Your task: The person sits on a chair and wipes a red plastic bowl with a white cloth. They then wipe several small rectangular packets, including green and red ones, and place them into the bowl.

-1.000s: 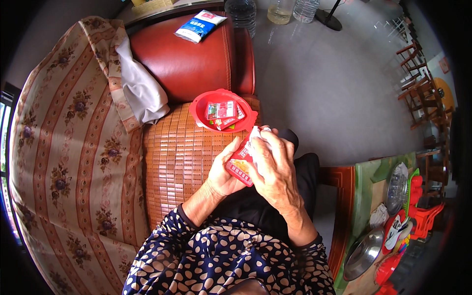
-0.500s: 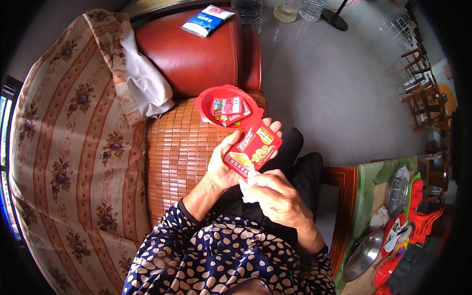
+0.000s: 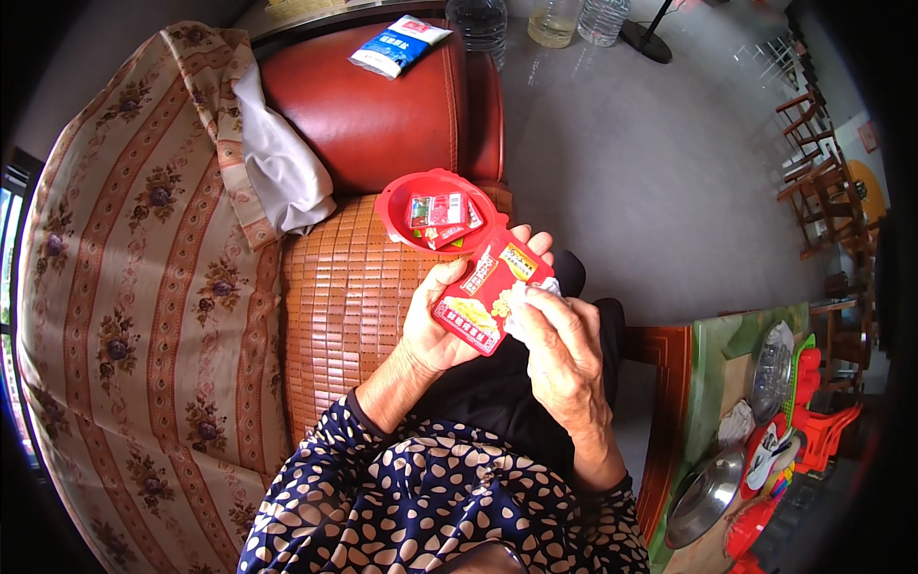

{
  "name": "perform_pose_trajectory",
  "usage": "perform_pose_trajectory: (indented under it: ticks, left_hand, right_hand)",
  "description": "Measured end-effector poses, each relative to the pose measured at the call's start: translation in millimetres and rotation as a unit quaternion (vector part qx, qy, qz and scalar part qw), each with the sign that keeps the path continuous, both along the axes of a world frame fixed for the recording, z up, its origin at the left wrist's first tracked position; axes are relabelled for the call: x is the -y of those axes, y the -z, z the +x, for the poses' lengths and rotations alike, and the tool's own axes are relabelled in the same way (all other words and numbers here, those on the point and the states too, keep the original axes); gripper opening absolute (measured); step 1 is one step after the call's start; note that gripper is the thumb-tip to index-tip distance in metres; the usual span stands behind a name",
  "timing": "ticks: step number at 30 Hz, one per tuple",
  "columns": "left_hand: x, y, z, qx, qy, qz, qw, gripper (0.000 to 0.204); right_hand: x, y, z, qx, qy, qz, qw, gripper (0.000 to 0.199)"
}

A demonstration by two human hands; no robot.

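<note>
Two hands meet in the middle of the frame, over the person's dark lap. Far left hangs a striped flowery cloth (image 3: 124,316) over the sofa back, with a white cloth (image 3: 282,172) tucked against the red leather armrest (image 3: 382,115) in the upper part. Just right of that lies a woven bamboo seat mat (image 3: 344,297). On it, right by the armrest, sits a red bowl (image 3: 397,206) with small packets inside, close enough to reach.

The left hand (image 3: 435,325) has its grip closed around a red snack packet (image 3: 488,292), thumb on the front and fingers behind, so the packet stands up and faces the person. The right hand (image 3: 564,354) is curled shut on a bit of white tissue (image 3: 526,298) and presses it on the packet's right edge, maybe to wipe it. This hand hides part of the packet.

At the top lie a blue and white pack (image 3: 397,43) on the armrest and clear bottles (image 3: 478,19) on the grey floor. Lower right, a green tabletop (image 3: 712,373) carries a steel bowl (image 3: 703,497) and red plastic things (image 3: 813,421).
</note>
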State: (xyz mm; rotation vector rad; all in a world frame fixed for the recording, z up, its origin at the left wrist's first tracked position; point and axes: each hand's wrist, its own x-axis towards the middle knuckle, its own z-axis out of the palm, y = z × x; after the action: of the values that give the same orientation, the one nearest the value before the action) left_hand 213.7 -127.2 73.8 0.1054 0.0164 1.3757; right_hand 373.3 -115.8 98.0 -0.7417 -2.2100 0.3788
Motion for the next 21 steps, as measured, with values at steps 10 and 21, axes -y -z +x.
perform_pose_trajectory:
  ticks: [10,21]
  left_hand:
    - [-0.4,2.5,-2.1,-0.01,0.01,-0.018,1.0,0.077]
    - [-2.8,-1.1,1.9,-0.01,0.004,-0.014,1.0,0.07]
  right_hand:
    - [20.1,-4.5,7.8,-0.013,-0.139,-0.103,0.985,0.032]
    - [-14.4,-2.9,16.0,-0.348,-0.068,-0.318,0.879,0.03]
